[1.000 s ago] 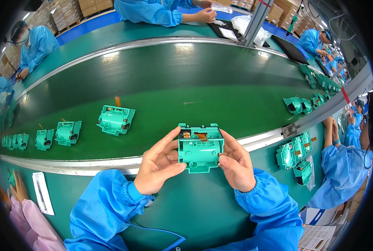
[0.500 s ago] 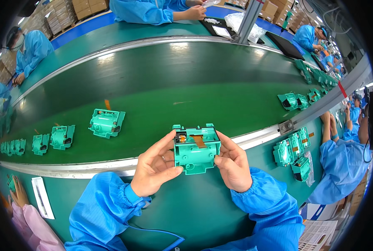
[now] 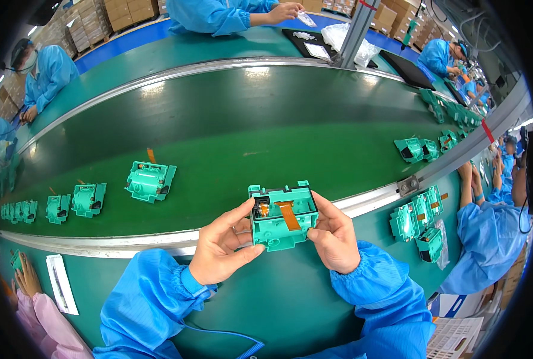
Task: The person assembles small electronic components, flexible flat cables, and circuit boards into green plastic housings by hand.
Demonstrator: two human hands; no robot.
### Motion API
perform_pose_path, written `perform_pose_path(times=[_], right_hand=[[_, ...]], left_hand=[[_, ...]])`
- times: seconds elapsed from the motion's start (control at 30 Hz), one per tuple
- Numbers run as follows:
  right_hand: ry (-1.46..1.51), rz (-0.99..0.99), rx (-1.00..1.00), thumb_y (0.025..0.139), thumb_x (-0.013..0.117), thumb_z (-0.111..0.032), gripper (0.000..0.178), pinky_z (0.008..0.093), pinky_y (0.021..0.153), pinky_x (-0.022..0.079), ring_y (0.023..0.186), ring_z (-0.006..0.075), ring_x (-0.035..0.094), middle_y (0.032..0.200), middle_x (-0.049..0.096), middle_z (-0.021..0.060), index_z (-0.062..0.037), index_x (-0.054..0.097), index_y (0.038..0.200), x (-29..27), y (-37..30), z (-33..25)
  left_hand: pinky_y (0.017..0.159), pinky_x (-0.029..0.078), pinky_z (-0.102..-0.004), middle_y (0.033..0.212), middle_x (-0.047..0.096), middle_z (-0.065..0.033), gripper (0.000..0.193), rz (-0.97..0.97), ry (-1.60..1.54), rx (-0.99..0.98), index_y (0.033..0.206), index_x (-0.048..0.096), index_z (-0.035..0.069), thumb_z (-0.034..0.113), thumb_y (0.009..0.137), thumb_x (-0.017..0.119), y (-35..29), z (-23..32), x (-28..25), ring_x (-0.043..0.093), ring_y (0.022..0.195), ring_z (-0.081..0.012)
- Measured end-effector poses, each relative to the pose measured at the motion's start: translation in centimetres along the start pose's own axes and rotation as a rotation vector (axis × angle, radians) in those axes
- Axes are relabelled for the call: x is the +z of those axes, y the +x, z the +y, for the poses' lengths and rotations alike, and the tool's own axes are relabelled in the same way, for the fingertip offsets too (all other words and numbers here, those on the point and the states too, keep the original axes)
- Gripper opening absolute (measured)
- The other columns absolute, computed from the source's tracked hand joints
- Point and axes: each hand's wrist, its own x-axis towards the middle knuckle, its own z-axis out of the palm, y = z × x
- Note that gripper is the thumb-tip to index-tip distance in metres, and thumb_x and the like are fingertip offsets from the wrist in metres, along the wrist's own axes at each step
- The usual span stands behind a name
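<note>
I hold a teal plastic housing (image 3: 283, 216) between both hands, just on my side of the conveyor's metal rail (image 3: 128, 240). An orange flat ribbon cable (image 3: 288, 215) lies across its open top. My left hand (image 3: 222, 242) grips its left side with thumb and fingers. My right hand (image 3: 333, 234) clasps its right side. Both sleeves are blue.
Several similar teal housings ride the green belt: one (image 3: 150, 180) ahead left, more (image 3: 88, 199) further left, others (image 3: 419, 148) at right. A few stand by a co-worker's hands (image 3: 419, 218) on my right. People in blue work across the belt; a pink sleeve (image 3: 36, 311) is lower left.
The housing in my hands has tilted so its open top and ribbon cable face me more. The housings on the belt have drifted rightward in view.
</note>
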Motion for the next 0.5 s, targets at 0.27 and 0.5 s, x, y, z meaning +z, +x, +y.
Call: perform_pose_path(times=[0.27, 0.5], right_hand=[[0.272, -0.051, 0.171, 0.074, 0.061, 0.000, 0.057, 0.0350, 0.091, 0.040, 0.109, 0.0213, 0.048, 0.121, 0.046, 0.0136, 0.0008, 0.035, 0.125, -0.4, 0.3, -0.2], [0.417, 0.030, 0.284, 0.082, 0.056, -0.005, 0.028, 0.0318, 0.077, 0.047, 0.089, 0.0162, 0.056, 0.098, 0.058, 0.0072, -0.0001, 0.048, 0.108, 0.0, -0.1, -0.1]], left_hand=[[0.090, 0.042, -0.0363, 0.127, 0.040, -0.0140, 0.066, 0.001, -0.030, 0.000, 0.134, 0.025, 0.005, -0.010, 0.076, 0.054, 0.2, 0.2, -0.1, 0.045, 0.110, -0.0233], [0.090, 0.040, -0.0342, 0.128, 0.038, -0.0152, 0.065, 0.045, -0.292, -0.356, 0.136, 0.018, 0.004, 0.001, 0.081, 0.054, 0.8, 1.2, 0.2, 0.046, 0.109, -0.0224]])
